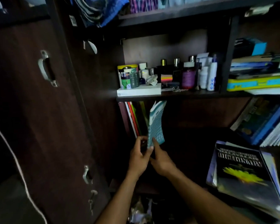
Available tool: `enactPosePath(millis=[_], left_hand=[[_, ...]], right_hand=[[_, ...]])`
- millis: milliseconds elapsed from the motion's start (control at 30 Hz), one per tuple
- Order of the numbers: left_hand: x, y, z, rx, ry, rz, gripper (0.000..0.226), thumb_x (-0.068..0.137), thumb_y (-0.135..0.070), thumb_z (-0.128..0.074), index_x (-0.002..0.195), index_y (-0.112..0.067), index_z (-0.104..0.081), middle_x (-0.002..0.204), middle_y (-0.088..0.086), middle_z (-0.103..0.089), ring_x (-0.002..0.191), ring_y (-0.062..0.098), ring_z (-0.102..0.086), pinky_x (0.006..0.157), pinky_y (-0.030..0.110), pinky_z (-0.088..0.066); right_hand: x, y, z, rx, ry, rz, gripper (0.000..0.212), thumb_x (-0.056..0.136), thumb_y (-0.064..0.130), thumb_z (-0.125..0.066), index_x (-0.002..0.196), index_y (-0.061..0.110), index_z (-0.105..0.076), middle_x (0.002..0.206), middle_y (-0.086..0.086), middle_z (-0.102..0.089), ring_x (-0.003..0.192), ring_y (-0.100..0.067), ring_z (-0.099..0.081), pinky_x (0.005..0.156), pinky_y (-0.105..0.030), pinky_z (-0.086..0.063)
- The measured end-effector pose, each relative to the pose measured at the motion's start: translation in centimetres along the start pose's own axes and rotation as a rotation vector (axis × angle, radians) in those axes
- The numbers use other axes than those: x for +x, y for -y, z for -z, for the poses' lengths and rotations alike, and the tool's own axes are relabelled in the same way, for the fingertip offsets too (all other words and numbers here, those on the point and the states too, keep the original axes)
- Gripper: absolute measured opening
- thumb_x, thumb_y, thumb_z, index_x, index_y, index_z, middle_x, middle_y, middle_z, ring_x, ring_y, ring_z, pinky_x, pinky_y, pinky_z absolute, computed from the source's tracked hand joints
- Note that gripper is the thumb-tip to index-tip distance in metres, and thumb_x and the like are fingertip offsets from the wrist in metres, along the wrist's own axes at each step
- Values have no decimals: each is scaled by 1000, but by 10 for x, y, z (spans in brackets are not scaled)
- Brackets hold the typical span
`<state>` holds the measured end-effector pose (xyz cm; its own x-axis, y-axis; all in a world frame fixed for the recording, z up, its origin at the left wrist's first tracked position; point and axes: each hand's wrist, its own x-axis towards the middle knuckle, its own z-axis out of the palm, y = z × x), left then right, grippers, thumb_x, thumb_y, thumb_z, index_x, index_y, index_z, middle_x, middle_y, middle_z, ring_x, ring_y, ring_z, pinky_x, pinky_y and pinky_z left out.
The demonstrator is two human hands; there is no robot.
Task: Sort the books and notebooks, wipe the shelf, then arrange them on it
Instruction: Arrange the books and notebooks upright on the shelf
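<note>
A thin teal checkered notebook [155,125] stands upright in the lower shelf compartment [200,113], its top bent to the right. My left hand [140,156] grips its bottom edge from the left. My right hand [162,159] pinches the same bottom edge from the right. Just left of it, several thin books [133,117] with red, green and white spines lean against the compartment's left wall. A dark dictionary [242,172] lies on a loose pile of books at the lower right.
The shelf above [176,94] holds bottles, a tin and a white box [138,91]. Stacked books [259,78] fill the right compartment, with blue books [268,123] leaning below. Closed dark doors with handles [46,68] stand at left; a white cord [18,164] hangs there.
</note>
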<state>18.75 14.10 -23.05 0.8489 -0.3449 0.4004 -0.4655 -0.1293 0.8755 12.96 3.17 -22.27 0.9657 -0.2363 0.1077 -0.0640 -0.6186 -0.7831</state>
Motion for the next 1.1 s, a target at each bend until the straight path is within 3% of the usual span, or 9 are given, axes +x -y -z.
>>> enactPosePath(millis=[133,267,333,467,567,633,767,933,1100], left_hand=[[20,24,-4,218,-159,-89,31,102,-33,-56,131,-24,-51,126,-7,-61,112,8,-60,92,30,-51],[28,37,-7,188,-243,-24,20,101,-21,-57,120,-26,-53,110,-7,-62,98,9,-62,84,41,-56],[32,43,-9,208,-263,-5,16,101,-19,-57,116,-25,-54,106,-7,-62,96,12,-63,82,39,-55],[37,51,-14,256,-236,17,20,96,-8,-61,108,-23,-56,100,-7,-63,90,10,-63,76,18,-47],[37,51,-14,281,-132,11,34,91,-1,-61,103,-32,-58,100,-8,-61,88,8,-64,76,24,-52],[37,49,-13,277,-81,63,40,88,0,-61,97,-38,-53,91,-12,-64,79,6,-66,67,23,-50],[35,39,-14,316,-56,103,30,84,-6,-61,86,-35,-53,76,-13,-65,71,13,-65,64,25,-50],[30,28,-16,505,76,69,15,86,-20,-61,87,-35,-63,80,-17,-67,76,13,-65,67,23,-47],[21,17,-18,661,199,-76,8,89,-26,-62,95,-29,-68,93,-14,-70,83,15,-65,70,29,-52]], right_hand=[[37,3,-5,-77,34,69,72,107,28,-43,163,26,3,155,-12,-45,132,-27,-53,105,-32,-44],[73,-2,-10,-148,45,105,70,106,28,-45,162,25,-3,150,-17,-50,130,-30,-55,105,-35,-46],[86,-5,-10,-152,46,100,73,105,26,-49,163,24,-5,150,-17,-49,131,-31,-54,107,-35,-44],[111,-10,1,-201,44,77,76,104,28,-53,163,22,-5,152,-22,-42,137,-34,-46,108,-32,-37],[127,-9,8,-304,70,15,82,102,40,-55,162,30,-2,153,-22,-40,138,-37,-43,114,-46,-38],[129,-6,11,-341,126,-42,89,99,41,-58,162,29,4,151,-23,-45,134,-38,-49,111,-47,-42],[88,-3,35,-333,149,-69,73,96,41,-64,156,17,-31,153,-13,-46,137,-29,-48,111,-37,-42],[-16,-13,95,-664,41,-166,70,94,54,-58,154,32,-31,154,-5,-37,141,-32,-35,114,-50,-31],[-115,-61,149,-711,-97,-278,68,89,67,-52,146,33,-38,149,-7,-38,138,-33,-36,114,-57,-28]])
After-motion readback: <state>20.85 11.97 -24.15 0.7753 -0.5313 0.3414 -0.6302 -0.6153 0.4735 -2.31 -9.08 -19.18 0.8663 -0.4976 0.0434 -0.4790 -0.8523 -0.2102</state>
